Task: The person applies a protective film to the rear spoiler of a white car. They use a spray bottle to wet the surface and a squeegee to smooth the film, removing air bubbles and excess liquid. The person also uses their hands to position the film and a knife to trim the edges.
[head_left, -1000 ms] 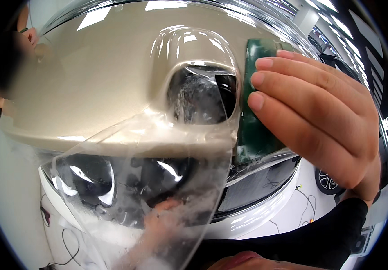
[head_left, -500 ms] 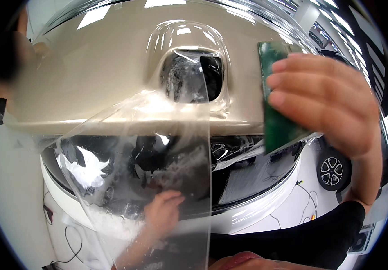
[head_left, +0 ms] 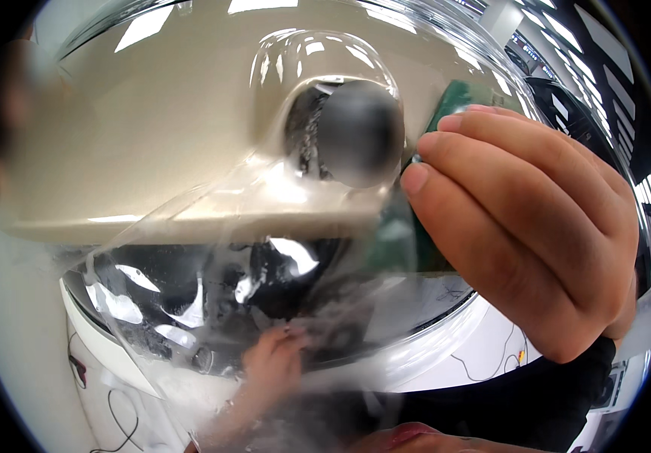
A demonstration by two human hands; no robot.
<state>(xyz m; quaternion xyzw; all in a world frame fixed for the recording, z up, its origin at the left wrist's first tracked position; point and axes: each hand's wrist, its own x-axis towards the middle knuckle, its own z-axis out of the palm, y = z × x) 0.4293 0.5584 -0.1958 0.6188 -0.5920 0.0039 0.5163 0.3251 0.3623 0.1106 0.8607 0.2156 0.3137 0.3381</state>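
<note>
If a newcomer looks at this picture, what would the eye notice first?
First the right hand, very large at the right, pressing a green squeegee against the beige car panel. Then the clear film hanging across the middle, over a dark round recess. Lower down, the left hand grips the film from behind.
</note>
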